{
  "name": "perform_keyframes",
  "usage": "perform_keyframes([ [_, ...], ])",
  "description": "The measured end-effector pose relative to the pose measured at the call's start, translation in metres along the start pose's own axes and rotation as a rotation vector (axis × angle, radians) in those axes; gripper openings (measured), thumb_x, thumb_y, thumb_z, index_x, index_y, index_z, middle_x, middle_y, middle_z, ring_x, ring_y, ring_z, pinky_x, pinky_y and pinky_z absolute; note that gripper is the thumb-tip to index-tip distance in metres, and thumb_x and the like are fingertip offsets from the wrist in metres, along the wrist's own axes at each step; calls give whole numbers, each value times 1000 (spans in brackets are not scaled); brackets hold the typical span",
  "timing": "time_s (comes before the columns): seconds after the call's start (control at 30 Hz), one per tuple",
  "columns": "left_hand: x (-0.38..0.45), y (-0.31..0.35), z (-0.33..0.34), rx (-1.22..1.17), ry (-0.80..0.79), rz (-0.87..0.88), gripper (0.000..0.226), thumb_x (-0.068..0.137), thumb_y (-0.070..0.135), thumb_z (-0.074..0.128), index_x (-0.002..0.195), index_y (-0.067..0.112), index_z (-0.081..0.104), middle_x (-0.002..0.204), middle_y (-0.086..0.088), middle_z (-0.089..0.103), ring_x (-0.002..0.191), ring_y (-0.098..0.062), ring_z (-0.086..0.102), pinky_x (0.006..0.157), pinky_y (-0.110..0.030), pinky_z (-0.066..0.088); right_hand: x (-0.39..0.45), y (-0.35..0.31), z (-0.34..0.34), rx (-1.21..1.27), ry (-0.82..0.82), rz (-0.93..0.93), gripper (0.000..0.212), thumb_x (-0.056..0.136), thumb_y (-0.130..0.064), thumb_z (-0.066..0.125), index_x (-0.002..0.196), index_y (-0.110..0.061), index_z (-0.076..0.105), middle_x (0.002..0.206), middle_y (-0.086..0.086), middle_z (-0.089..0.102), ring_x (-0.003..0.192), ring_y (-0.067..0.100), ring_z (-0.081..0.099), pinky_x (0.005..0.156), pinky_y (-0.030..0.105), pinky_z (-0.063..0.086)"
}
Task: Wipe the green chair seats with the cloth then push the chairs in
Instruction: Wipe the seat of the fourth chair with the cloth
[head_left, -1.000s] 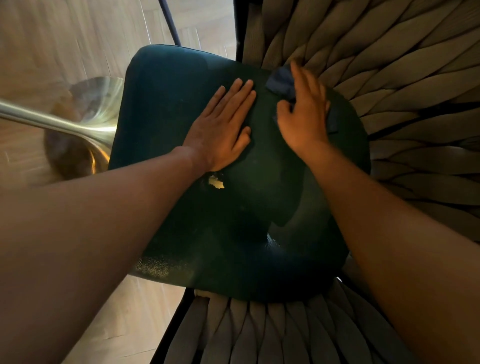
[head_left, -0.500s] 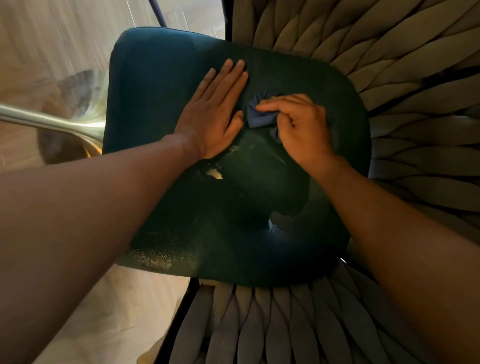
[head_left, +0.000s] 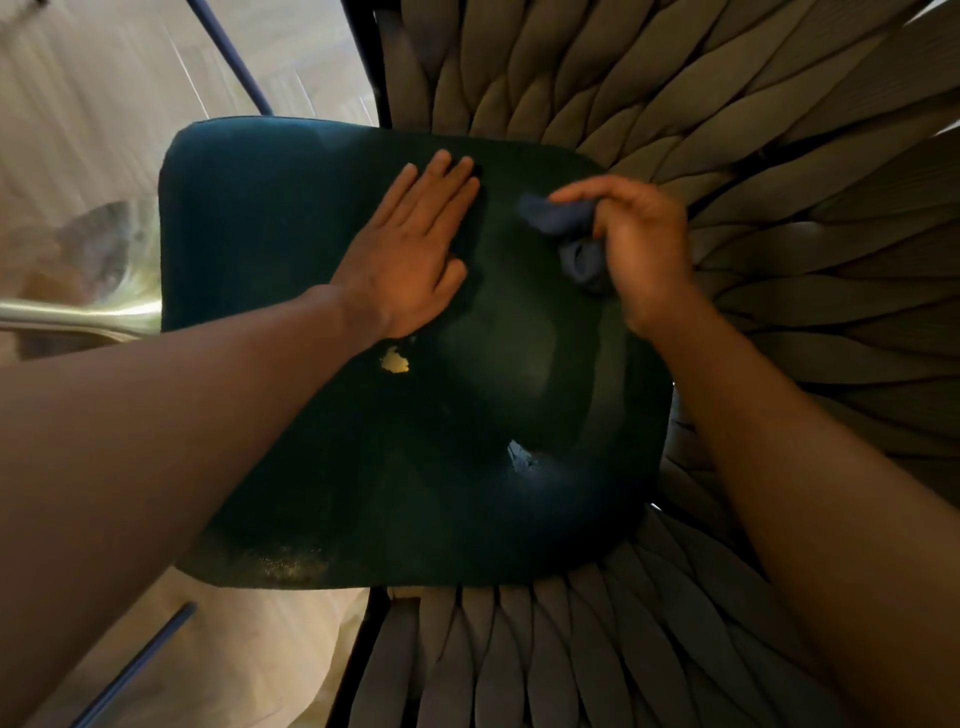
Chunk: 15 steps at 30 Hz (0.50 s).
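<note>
- Hands and forearms of a person reach in from the bottom of the frame over a dark green chair seat, seen from above.
- The seat fills the centre of the frame, roughly square with rounded corners.
- The left hand lies flat and open on the seat, upper centre, palm down, fingers together and pointing toward the top of the frame.
- The right hand, just right of the left, is closed around a bunched dark blue cloth; the cloth sticks out from the fingers toward the left and hangs below them.
- Whether the cloth touches the seat cannot be told.
- A small pale patch shows on the seat just below the left wrist, and a second light mark sits lower, near the centre right.
- The lower left edge of the seat looks speckled and worn.
- A woven chair back of thick grey-brown padded strands wraps around the top, right and bottom of the seat.
- Pale wooden floor shows at the left, blurred.
- A shiny metal base sits at the left edge, beside the seat.
</note>
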<state>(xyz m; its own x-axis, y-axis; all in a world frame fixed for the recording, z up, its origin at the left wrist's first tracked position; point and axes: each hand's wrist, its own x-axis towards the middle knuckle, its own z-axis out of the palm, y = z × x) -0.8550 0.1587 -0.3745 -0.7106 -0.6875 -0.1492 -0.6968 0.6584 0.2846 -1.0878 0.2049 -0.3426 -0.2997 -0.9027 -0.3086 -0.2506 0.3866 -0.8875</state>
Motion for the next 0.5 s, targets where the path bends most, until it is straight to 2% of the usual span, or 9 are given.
perform_keyframes([
  [0.07, 14, 5, 2, -8, 0, 75, 75, 95, 41, 26, 161, 7, 14, 169, -12, 10, 157, -25, 2, 128, -43, 1, 9, 4, -2, -83, 220, -151, 39, 85, 2, 42, 98, -14, 75, 100, -1, 74, 90, -2, 65, 86, 17, 50],
  [0.1, 21, 8, 4, -7, 6, 91, 74, 96, 40, 26, 161, 6, 16, 169, -13, 12, 157, -26, 4, 128, -42, 1, 13, 9, -1, -138, 252, -203, 40, 85, 2, 43, 106, -12, 74, 108, 0, 72, 98, -1, 64, 92, 15, 48],
  [0.17, 31, 12, 9, 0, 10, 96, 73, 97, 40, 28, 160, 4, 18, 169, -14, 13, 157, -27, 6, 128, -39, -1, 21, 24, 2, -264, 212, -246, 44, 85, 2, 46, 124, -4, 67, 126, 5, 65, 116, 2, 55, 103, 9, 37],
  [0.23, 35, 13, 15, 27, 0, 92, 73, 99, 41, 27, 160, 2, 17, 169, -15, 12, 157, -28, 6, 128, -39, -2, 24, 40, 9, -374, 185, -246, 51, 86, 0, 48, 136, 1, 57, 139, 14, 57, 126, 9, 46, 107, 3, 25],
  [0.3, 35, 13, 20, 58, -6, 87, 73, 99, 41, 26, 160, 1, 16, 168, -16, 12, 157, -29, 6, 128, -41, -1, 25, 46, 18, -394, 238, -239, 51, 85, 0, 47, 133, 1, 60, 137, 15, 60, 125, 14, 49, 107, 5, 26],
  [0.4, 35, 14, 22, 66, 4, 85, 73, 99, 41, 25, 159, 0, 17, 168, -17, 12, 157, -30, 7, 128, -44, 3, 21, 45, 24, -361, 323, -268, 43, 81, 4, 45, 114, -2, 73, 117, 10, 71, 110, 16, 61, 100, 10, 39],
  [0.5, 34, 13, 19, 50, -9, 91, 73, 100, 41, 23, 159, -1, 17, 168, -17, 11, 157, -30, 6, 128, -44, 3, 2, 48, 23, -389, 257, -311, 37, 81, 2, 47, 100, -7, 77, 105, 5, 74, 100, 19, 65, 94, 21, 48],
])
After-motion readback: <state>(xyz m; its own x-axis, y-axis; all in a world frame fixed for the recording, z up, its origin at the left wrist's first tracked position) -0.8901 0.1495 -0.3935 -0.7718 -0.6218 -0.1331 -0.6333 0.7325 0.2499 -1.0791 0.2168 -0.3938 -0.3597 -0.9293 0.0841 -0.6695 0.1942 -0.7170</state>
